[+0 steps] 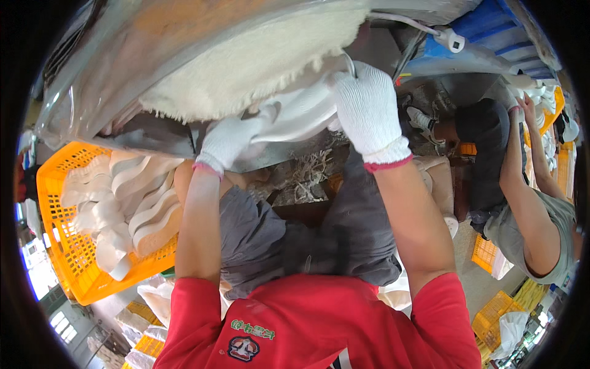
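A smooth, white curved piece (302, 115) spans the gap between my two hands, just below a fuzzy cream-coloured buffing wheel (246, 71). My left hand (232, 140), in a white knit glove, grips its left end. The right end is in my right hand (369, 107), gloved alike, thumb side up near the wheel's right edge. The piece's upper edge lies against or very close to the wheel's fringe; I cannot tell if they touch. A grey, dusty hood (117, 67) covers the wheel from above.
On my left stands an orange plastic basket (58, 246) piled with wavy pale pieces (147, 203). A cable with a white plug-like fitting (453, 41) hangs upper right. Another person (534, 221) sits at work on the right, near more orange baskets (495, 313). Shreds of debris (307, 175) lie beneath my hands.
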A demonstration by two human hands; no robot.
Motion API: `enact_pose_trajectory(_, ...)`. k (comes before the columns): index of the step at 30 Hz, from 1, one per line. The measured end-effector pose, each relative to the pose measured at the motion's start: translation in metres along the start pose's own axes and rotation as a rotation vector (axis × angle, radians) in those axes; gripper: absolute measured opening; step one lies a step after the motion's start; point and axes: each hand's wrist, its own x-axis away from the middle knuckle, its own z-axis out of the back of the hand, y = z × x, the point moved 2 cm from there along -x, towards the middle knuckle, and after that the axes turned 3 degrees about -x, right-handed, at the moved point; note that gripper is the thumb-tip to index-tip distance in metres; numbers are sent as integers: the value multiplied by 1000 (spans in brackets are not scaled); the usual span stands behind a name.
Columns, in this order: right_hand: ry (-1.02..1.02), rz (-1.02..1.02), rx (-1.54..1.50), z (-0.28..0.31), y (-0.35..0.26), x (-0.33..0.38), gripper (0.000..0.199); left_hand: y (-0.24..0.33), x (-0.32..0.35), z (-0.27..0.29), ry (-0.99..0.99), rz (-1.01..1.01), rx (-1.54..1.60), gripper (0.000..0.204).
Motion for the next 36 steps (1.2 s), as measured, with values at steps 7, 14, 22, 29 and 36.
enact_pose_trajectory(7,-55,682,874,0,-6,-27,15,26,40,-62,-250,-242,344,58)
enact_pose_trajectory(14,57,-311,-42,46,-59,86,82,82,32,-144,110,-272,1168,37)
enact_pose_trajectory(22,322,72,281,32,-11,49,83,98,-50,-114,391,-644,-561,32)
enact_pose_trajectory(29,164,332,721,8,37,-17,35,15,-25,-47,236,-266,-619,58)
enact_pose_trajectory(36,-52,244,358,10,-18,9,43,49,14,-117,-8,-189,699,52)
